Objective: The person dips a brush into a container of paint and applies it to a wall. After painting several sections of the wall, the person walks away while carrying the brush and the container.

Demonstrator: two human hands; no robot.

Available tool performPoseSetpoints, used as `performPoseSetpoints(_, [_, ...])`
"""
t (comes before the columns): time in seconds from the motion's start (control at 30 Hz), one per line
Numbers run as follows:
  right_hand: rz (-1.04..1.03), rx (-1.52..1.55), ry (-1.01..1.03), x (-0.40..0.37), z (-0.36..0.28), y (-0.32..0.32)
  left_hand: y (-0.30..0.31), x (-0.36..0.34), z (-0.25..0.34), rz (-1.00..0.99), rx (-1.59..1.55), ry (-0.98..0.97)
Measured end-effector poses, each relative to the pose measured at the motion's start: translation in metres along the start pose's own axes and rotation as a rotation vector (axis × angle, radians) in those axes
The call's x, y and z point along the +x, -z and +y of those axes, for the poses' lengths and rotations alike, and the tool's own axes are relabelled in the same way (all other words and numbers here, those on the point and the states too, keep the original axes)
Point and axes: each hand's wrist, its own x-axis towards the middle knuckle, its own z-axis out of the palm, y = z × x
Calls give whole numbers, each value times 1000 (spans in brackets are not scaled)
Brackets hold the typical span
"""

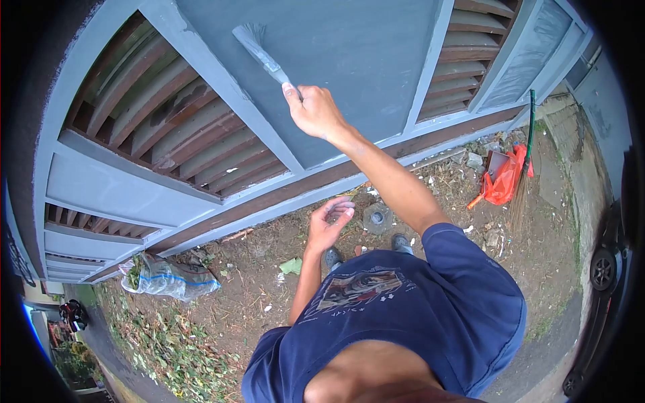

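Against the grey gate (pixel 349 54), right hand (pixel 316 111) grasps the paintbrush (pixel 261 50) by its handle: probably light, bristles soft; left hand (pixel 329 218) loose, empty.

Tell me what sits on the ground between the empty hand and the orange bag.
Head view: a round grey container stands on the dirt between the left hand and the orange bag.

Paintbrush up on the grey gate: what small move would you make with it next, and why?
Probably a short stroke back toward the hand, along the flat panel. The right hand grips the paintbrush, bristles pressed to the panel beside the frame bar, with more panel below them. The left hand hangs open, empty.
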Motion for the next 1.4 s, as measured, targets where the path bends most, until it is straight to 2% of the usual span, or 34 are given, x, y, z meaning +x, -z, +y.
performPoseSetpoints(0.17, [283, -76, -40, 13, 48, 81, -4, 11, 13, -39, 19, -51])
performPoseSetpoints(0.27, [526, -164, -117, 13, 77, 131, 3, 12, 15, -45, 59, -78])
performPoseSetpoints(0.33, [686, -212, -212, 21, 109, 155, 8, 9, 14, -32, 80, -91])
performPoseSetpoints(0.4, [786, -187, -203, 22, 120, 162, 13, 3, 10, 22, 37, -79])
performPoseSetpoints(0.5, [757, -194, -171, 24, 99, 119, 19, -4, 2, 52, 37, -60])
performPoseSetpoints(0.6, [703, -85, 10, 21, 69, 48, 21, -9, 0, 81, 33, -31])
performPoseSetpoints(0.67, [538, 22, 65, 7, 45, 6, 24, -10, -2, 114, 30, -51])
performPoseSetpoints(0.7, [429, 26, 125, 0, 36, -15, 25, -11, -1, 118, 33, -52])
performPoseSetpoints(0.77, [162, -10, 116, -14, 21, -45, 24, -11, 1, 141, 13, -7])
performPoseSetpoints(0.8, [85, -26, 154, -16, 19, -55, 24, -11, 0, 141, 13, -5])
performPoseSetpoints(0.87, [79, -45, 164, -12, 22, -56, 25, -9, -1, 136, 13, 1])
performPoseSetpoints(0.93, [169, -58, 40, -5, 41, 1, 26, -4, 1, 99, 10, 0])
performPoseSetpoints(1.0, [254, -166, 61, 2, 67, 45, 24, 3, 4, 58, 5, 1])
performPoseSetpoints(1.17, [555, -305, -91, 10, 112, 145, 23, 8, 8, 16, 74, -64])
performPoseSetpoints(1.23, [627, -340, -95, 11, 135, 166, 24, 6, 8, 19, 76, -74])
performPoseSetpoints(1.3, [754, -271, -214, 12, 147, 177, 23, 2, 7, 24, 80, -87])
performPoseSetpoints(1.4, [798, -243, -262, 16, 152, 152, 19, -4, 3, 66, 6, -37])
